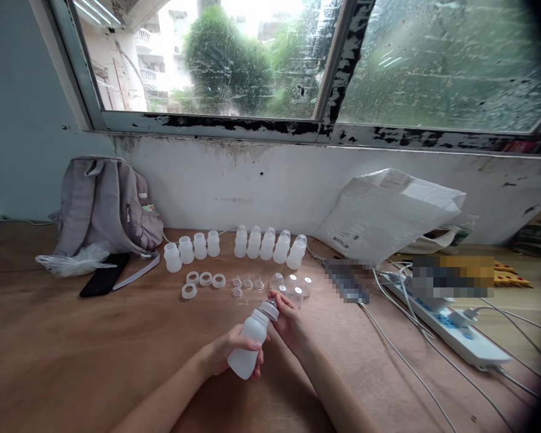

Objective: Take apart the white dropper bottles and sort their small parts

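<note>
A white baby bottle (245, 356) is tilted to the upper right, and my left hand (229, 350) is wrapped round its body. A ring collar with a nipple (268, 309) sits at its mouth, where the fingers of my right hand (289, 319) pinch the top. Just beyond my right hand lie several clear domed caps (293, 288). Left of these are several loose nipples (247, 284) and several white ring collars (205, 278). Open bottles (186, 250) stand in a row at the back left, with capped bottles (267, 244) to their right.
A grey backpack (99, 204), a black phone-like slab (104, 275) and a crumpled plastic bag (74, 261) occupy the left. On the right are a large white plastic bag (379, 210), a power strip (455, 328) and trailing cables (397, 367). A window wall bounds the table's far edge.
</note>
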Available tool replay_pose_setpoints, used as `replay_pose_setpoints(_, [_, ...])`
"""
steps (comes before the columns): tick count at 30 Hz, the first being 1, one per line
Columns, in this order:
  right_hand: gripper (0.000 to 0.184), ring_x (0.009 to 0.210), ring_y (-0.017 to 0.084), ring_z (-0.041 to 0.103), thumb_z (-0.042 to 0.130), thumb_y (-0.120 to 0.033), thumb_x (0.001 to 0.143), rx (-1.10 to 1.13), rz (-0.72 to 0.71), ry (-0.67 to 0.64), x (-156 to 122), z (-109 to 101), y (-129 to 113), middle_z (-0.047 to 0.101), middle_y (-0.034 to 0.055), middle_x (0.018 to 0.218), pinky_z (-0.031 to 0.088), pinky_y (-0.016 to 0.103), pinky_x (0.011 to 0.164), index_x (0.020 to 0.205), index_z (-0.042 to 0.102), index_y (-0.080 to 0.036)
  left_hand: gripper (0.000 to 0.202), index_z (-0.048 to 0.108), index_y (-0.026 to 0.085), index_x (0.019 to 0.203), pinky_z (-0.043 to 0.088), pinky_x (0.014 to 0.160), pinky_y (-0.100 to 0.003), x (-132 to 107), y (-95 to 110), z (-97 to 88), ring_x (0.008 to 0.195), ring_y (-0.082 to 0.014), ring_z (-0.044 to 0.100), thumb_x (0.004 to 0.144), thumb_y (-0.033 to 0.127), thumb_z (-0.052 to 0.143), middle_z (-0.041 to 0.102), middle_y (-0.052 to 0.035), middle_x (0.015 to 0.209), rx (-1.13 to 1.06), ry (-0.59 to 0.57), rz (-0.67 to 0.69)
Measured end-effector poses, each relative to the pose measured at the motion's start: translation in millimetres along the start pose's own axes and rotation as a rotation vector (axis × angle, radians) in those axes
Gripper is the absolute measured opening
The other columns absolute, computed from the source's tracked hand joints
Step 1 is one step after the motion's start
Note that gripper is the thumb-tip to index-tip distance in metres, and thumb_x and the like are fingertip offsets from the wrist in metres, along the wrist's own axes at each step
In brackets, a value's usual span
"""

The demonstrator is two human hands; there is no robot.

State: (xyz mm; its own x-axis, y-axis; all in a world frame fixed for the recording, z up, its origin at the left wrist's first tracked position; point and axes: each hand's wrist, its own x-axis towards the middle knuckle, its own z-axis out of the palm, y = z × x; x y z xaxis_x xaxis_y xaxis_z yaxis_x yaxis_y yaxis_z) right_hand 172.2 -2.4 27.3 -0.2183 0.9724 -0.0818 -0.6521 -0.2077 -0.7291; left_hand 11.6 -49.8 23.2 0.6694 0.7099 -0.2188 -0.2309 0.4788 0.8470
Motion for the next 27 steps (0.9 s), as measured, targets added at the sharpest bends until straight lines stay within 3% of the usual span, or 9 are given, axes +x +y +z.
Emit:
replay_pose_setpoints(6, [0.020,0.062,0.012,0.050,0.070,-0.030,0.062,-0.111,-0.051,0.047,-0.3,-1.6,-0.3,0.057,0.0004,0.067,0.039,0.024,0.060,0.078,0.066,-0.018,0.036,0.041,0.019,0.096,0.043,0.045,-0.024,-2.2,18.0,-0.6,0.055,-0.0147,0.058,0.071,0.040,0.056,0.057,-0.0033,0.081,0.140,0.376,0.275])
replay_pose_setpoints(10, [0.017,0.064,0.013,0.049,0.068,-0.031,0.065,-0.199,-0.018,-0.008,-6.2,4.1,4.3,0.056,0.0009,0.067,0.039,0.025,0.062,0.076,0.066,-0.018,0.036,0.048,0.017,0.092,0.044,0.061,-0.024,-8.5,32.8,-16.5,0.073,-0.0164,0.056,0.068,0.041,0.060,0.056,-0.0026,0.081,0.385,0.639,0.470])
replay_pose_setpoints(14, [0.019,0.061,0.011,0.048,0.067,-0.032,0.066,-0.249,0.022,-0.061,-7.7,4.8,11.8,0.055,0.0002,0.063,0.038,0.025,0.061,0.077,0.066,-0.017,0.041,0.050,0.016,0.099,0.043,0.073,-0.029,-9.3,38.0,-38.5,0.082,-0.0192,0.055,0.065,0.036,0.062,0.058,-0.0043,0.087,0.619,0.684,0.528])
replay_pose_setpoints(18, [0.020,0.058,0.010,0.046,0.068,-0.033,0.064,-0.272,0.069,-0.078,-6.8,5.2,16.3,0.052,-0.0010,0.060,0.037,0.023,0.059,0.075,0.066,-0.016,0.041,0.052,0.019,0.099,0.043,0.077,-0.031,-7.7,53.3,-47.8,0.088,-0.0204,0.053,0.063,0.035,0.064,0.056,-0.0052,0.096,0.873,0.865,0.627])
replay_pose_setpoints(20, [0.019,0.057,0.009,0.045,0.068,-0.032,0.064,-0.283,0.072,-0.103,-8.0,7.4,16.3,0.052,-0.0014,0.060,0.036,0.023,0.058,0.074,0.066,-0.016,0.046,0.049,0.022,0.105,0.044,0.075,-0.030,-6.4,68.7,-45.7,0.086,-0.0189,0.054,0.063,0.035,0.064,0.054,-0.0047,0.098,0.997,0.905,0.646])
replay_pose_setpoints(23, [0.018,0.057,0.009,0.045,0.067,-0.032,0.065,-0.305,0.084,-0.151,-12.0,11.9,14.3,0.051,-0.0016,0.059,0.035,0.023,0.057,0.075,0.066,-0.017,0.053,0.039,0.027,0.116,0.044,0.071,-0.028,-0.7,97.0,-42.2,0.080,-0.0156,0.055,0.068,0.034,0.060,0.051,-0.0034,0.106,1.143,0.875,0.666])
replay_pose_setpoints(27, [0.018,0.055,0.010,0.045,0.068,-0.033,0.065,-0.331,0.111,-0.191,-16.0,15.8,11.9,0.051,-0.0017,0.057,0.035,0.023,0.056,0.073,0.066,-0.017,0.035,0.049,0.022,0.099,0.042,0.073,-0.030,17.6,133.8,-53.4,0.083,-0.0187,0.054,0.069,0.037,0.059,0.055,-0.0035,0.097,1.451,0.877,0.690])
